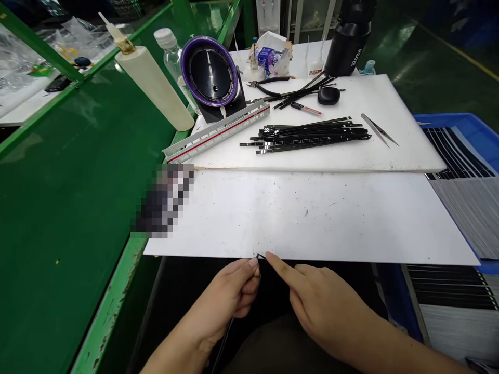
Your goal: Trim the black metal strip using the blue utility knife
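Note:
My left hand [234,293] is closed in a pinch on a thin black strip [260,256] at the near edge of the white board [312,218]; the strip runs down below the hand. My right hand [319,304] is beside it, index finger stretched out and touching the strip's tip, the other fingers curled. A pile of several black strips [312,136] lies on the raised white panel [370,156] farther back.
A triangular scale ruler [216,132], tweezers [379,130], pliers [268,85], a purple-rimmed round device [210,72], a white sealant tube [152,83] and a black bottle [349,36] sit at the back. A blue bin [460,122] holds striped sheets at right. Green bench at left.

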A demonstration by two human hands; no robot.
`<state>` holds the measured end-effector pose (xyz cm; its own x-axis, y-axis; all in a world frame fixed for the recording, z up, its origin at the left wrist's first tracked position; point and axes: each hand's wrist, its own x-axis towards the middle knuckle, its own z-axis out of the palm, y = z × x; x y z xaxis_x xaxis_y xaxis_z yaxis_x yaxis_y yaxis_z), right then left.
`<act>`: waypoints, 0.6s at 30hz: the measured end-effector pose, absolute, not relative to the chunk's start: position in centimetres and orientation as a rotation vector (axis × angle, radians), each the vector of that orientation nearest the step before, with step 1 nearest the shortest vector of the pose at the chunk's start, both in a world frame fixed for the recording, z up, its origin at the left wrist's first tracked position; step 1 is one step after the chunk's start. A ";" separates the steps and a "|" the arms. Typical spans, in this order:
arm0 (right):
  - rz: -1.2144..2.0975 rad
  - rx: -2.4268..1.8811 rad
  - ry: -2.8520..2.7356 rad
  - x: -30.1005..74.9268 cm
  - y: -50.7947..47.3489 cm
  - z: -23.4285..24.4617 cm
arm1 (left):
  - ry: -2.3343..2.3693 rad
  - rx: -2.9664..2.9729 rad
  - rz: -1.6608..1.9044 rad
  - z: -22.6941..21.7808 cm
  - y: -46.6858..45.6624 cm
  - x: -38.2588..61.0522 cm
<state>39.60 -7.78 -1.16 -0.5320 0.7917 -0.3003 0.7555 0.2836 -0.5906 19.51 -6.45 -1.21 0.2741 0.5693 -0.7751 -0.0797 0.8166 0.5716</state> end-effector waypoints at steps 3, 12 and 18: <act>1.052 -1.460 -2.494 39.6 -7.8 -1.0 | 1.228 0.470 0.457 -1.1 -6.4 19.6; 0.961 -1.490 -2.607 39.4 -7.5 -0.7 | 1.251 0.473 0.439 -1.2 -6.5 19.6; 0.843 -1.525 -2.707 39.2 -7.7 -0.7 | 1.262 0.491 0.429 -1.2 -6.3 19.6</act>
